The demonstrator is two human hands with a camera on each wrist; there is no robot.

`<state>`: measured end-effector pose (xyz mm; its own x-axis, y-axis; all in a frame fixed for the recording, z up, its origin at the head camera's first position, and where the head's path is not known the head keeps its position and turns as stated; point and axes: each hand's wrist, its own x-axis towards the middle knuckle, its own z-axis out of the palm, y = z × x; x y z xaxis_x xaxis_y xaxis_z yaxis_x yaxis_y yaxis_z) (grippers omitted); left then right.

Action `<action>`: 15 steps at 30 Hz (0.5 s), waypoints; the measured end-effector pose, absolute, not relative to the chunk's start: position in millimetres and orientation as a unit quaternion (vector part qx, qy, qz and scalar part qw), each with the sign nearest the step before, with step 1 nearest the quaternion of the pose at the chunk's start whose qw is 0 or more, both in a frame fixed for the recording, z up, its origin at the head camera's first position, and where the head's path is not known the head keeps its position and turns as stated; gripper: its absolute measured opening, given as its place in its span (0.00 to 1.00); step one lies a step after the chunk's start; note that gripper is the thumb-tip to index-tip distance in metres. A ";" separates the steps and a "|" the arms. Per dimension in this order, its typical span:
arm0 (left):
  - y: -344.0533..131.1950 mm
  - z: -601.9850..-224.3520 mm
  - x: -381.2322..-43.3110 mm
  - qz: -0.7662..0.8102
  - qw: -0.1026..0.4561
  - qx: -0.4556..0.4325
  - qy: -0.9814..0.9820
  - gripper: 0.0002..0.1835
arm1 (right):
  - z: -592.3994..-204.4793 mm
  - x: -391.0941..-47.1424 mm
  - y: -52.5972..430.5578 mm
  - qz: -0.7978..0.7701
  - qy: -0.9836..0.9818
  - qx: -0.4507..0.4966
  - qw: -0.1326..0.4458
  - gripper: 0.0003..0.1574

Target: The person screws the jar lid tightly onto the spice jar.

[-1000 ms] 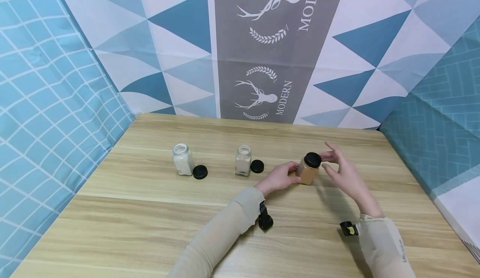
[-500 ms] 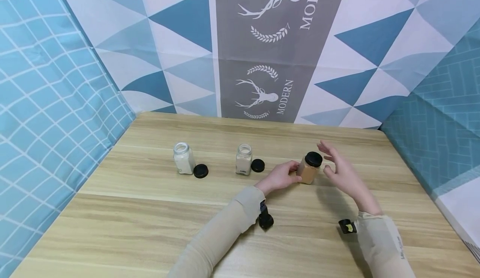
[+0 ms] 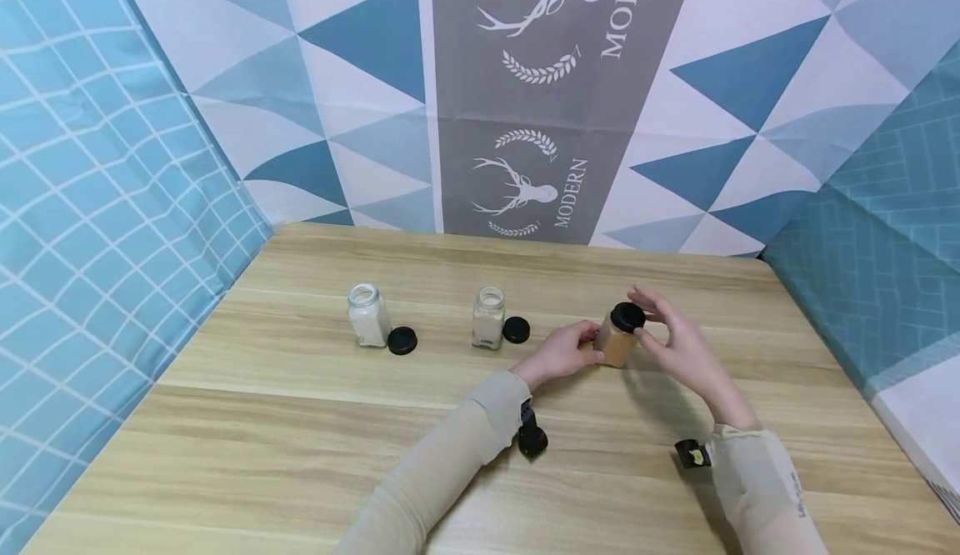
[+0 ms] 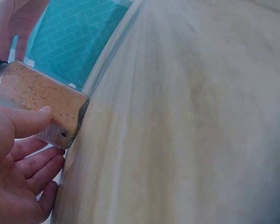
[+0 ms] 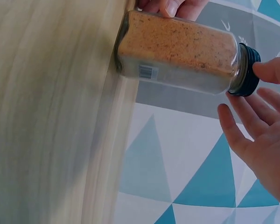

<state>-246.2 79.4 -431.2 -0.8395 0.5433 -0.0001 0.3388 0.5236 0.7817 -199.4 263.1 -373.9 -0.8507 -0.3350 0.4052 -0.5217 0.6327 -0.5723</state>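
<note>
In front of you hangs a wide fabric backdrop [image 3: 367, 80] of blue and white triangles with a grey printed strip, flanked on your left by a light-blue cloth with a white grid [image 3: 75, 163] and on your right by a teal cloth with a brick-like pattern [image 3: 885, 172]. Below them spreads a pale wood-grain table [image 3: 300, 447]. Your beige sleeves [image 3: 457, 434] reach over it from the near side.

Your left hand [image 3: 564, 352] is partly closed, thumb on one face of a square clear-glass jar of orange, dark-speckled seasoning [image 3: 615, 348] and fingers about the other side, gripping it low. Your right hand [image 3: 678, 347] is loosely curved, thumb and fingertips pinching the round black lid [image 3: 627, 317] on that jar's mouth. The jar stands upright on the right half of the table, between your hands.

Well to its left are two smaller-looking, lidless glass jars: one with beige powder [image 3: 487, 326], and farther left one with white powder [image 3: 369, 323]. A flat black cap [image 3: 517, 329] lies just right of the beige one, another black cap [image 3: 402, 340] just right of the white one. Smallest is a barcode label [image 5: 148, 72] near the seasoning jar's base.
</note>
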 end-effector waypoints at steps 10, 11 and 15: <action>78.8 -430.7 -247.1 0.423 0.125 0.257 0.860 0.22 | -374.1 -199.7 267.7 0.324 -0.902 0.223 0.179 0.36; 78.8 -430.8 -247.2 0.423 0.124 0.257 0.860 0.22 | -374.1 -199.6 268.0 0.319 -0.903 0.221 0.183 0.35; 79.1 -431.0 -247.3 0.423 0.124 0.256 0.860 0.23 | -374.3 -198.8 269.6 0.303 -0.908 0.212 0.196 0.30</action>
<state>-247.3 79.1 -431.0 -0.8383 0.5452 0.0034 0.3356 0.5112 0.7912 -198.8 269.6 -374.3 -0.8334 -0.2667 0.4840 -0.5038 0.7265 -0.4672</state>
